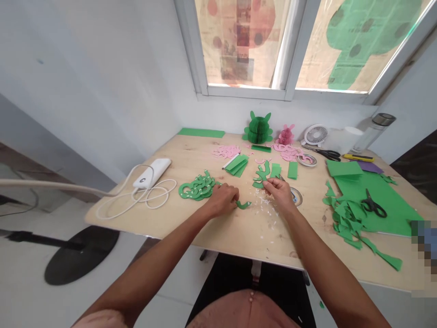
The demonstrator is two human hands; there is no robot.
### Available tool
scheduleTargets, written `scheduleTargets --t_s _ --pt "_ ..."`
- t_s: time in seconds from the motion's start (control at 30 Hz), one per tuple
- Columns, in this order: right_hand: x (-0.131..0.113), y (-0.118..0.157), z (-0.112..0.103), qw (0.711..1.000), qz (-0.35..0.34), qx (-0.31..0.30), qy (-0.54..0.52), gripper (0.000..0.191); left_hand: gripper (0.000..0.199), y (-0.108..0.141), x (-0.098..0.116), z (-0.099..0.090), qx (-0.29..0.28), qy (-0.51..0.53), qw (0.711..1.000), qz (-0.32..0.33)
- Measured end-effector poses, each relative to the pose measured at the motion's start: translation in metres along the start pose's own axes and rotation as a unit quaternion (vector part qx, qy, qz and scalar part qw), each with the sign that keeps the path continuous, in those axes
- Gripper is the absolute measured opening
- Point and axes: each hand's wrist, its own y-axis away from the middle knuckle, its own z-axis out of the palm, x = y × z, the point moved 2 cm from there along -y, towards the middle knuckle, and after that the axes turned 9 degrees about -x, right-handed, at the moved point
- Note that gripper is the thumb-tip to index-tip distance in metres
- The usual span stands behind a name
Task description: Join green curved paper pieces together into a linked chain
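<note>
My left hand (pixel 223 199) rests low over the wooden table, its fingers curled down at the end of a curved green paper piece (pixel 243 205); that piece bears a small white patch at its tip. Left of this hand lies a pile of green paper rings (pixel 197 187) with white patches. My right hand (pixel 279 193) is closed, with its fingertips on a branching green paper cutout (pixel 262 174). Something thin and dark sticks out above its fingers, too small to name. White paper scraps (pixel 269 210) are scattered between and below the hands.
On the left lies a white power bank (pixel 152 173) with a looped cable. Behind are pink cutouts (pixel 228 151), a green paper figure (pixel 258 129), a pink one (pixel 286 135) and a small fan (pixel 316 135). Scissors (pixel 373 205) and green sheets (pixel 385 196) lie right.
</note>
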Motion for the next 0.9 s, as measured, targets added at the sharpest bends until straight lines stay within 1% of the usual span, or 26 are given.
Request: scheduleTargets --t_s 0.2,0.23,0.27,0.33,0.37,0.43,0.47,0.53,0.63,0.8,0.9 --pt "0.002 0.000 0.000 1.000 -0.003 -0.003 -0.001 0.026 0.004 0.002 -0.007 -0.006 0.009 0.060 0.998 -0.017" --pt "0.002 0.000 0.000 1.000 -0.002 -0.001 0.000 0.026 0.003 0.004 -0.009 -0.008 0.013 0.081 0.996 -0.018" --pt "0.003 0.000 0.000 1.000 0.000 0.001 0.002 0.026 0.003 0.005 -0.011 -0.011 0.021 0.124 0.992 -0.020" --pt "0.003 0.000 0.001 1.000 0.003 0.005 0.007 0.026 0.008 0.008 -0.014 -0.017 0.045 0.239 0.970 -0.016" --pt "0.002 0.000 0.001 1.000 0.005 0.004 0.011 0.026 0.011 0.009 -0.016 -0.020 0.054 0.307 0.950 -0.014" --pt "0.002 0.000 0.004 1.000 0.011 0.006 0.018 0.027 0.016 0.009 -0.018 -0.024 0.053 0.438 0.897 -0.010" --pt "0.001 0.000 0.005 1.000 0.014 0.005 0.021 0.027 0.018 0.009 -0.019 -0.026 0.055 0.485 0.873 -0.009" --pt "0.001 0.000 0.007 1.000 0.021 0.006 0.021 0.028 0.020 0.005 -0.021 -0.029 0.057 0.538 0.841 -0.006" --pt "0.003 0.000 0.008 0.999 0.028 0.005 0.018 0.029 0.022 -0.004 -0.024 -0.031 0.058 0.577 0.815 -0.001" --pt "0.006 0.000 0.007 0.999 0.037 -0.009 0.021 0.029 0.019 -0.022 -0.017 -0.031 0.001 0.619 0.785 0.020" --pt "0.008 0.001 0.008 0.999 0.048 -0.019 0.018 0.029 0.019 -0.031 -0.012 -0.029 -0.002 0.638 0.770 0.028"
